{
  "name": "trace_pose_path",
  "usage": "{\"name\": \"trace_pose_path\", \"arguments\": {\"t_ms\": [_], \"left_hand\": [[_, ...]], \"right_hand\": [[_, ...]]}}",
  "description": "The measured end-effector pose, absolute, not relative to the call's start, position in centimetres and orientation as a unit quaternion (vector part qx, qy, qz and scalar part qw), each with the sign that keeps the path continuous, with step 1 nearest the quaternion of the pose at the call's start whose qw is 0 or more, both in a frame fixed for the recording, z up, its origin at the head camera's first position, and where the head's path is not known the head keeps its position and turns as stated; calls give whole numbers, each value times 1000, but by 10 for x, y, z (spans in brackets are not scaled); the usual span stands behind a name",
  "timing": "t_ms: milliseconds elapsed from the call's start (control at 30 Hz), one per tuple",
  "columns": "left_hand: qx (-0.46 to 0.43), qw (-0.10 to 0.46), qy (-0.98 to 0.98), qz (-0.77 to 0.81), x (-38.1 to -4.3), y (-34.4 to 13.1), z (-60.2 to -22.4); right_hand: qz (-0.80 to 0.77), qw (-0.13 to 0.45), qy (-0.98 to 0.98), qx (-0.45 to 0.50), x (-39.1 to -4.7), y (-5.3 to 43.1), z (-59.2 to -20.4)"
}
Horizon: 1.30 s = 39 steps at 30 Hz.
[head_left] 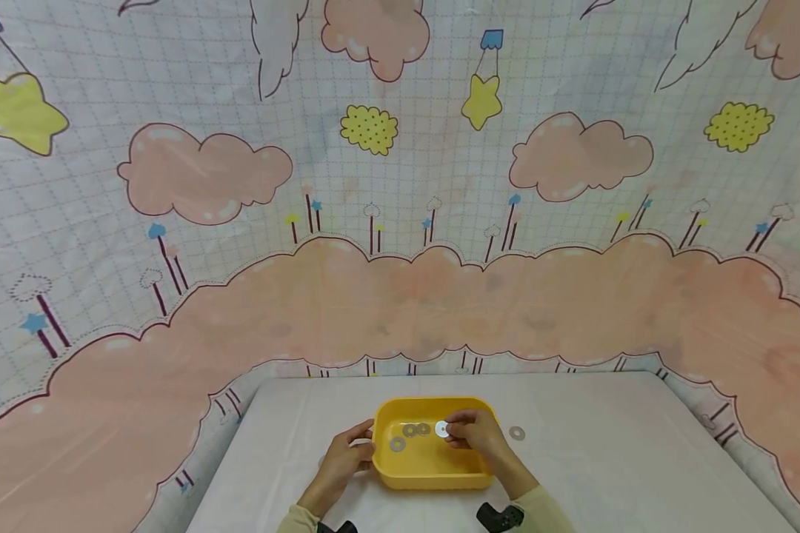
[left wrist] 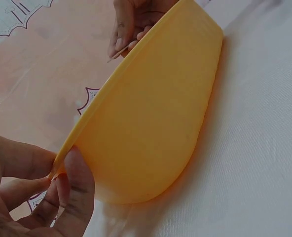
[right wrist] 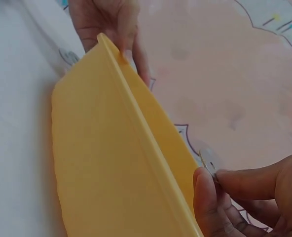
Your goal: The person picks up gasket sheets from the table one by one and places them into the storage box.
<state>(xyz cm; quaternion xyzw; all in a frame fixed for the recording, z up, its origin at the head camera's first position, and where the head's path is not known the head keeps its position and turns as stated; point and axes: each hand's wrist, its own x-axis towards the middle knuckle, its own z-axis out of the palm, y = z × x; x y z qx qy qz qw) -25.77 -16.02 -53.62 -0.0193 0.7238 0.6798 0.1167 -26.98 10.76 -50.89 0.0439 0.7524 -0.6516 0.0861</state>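
From where I stood, the left hand (head_left: 343,455) had its thumb and fingers clamped on the rim at the left end of the yellow tray (head_left: 433,480), which sat on the white table (head_left: 293,422). The right hand (head_left: 480,433) pinched 1 silvery washer (head_left: 439,427) between thumb and fingers, over the right half of the tray. Another 3 washers (head_left: 405,431) lay in the tray, towards its left, and 1 stray washer (head_left: 522,434) lay on the table just right of it. To my eye, the pinched washer, thin and barely gripped, might have slipped if the fingers eased. A hard pull on that rim could have tipped the tray, sliding its washers together.
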Motion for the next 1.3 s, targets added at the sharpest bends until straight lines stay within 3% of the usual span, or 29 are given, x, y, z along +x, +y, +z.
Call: {"name": "trace_pose_path", "arguments": {"t_ms": [1300], "left_hand": [[-13,113,718,687,-244,-158,-532]], "right_hand": [[-615,150,773,35,-276,78,-530]]}}
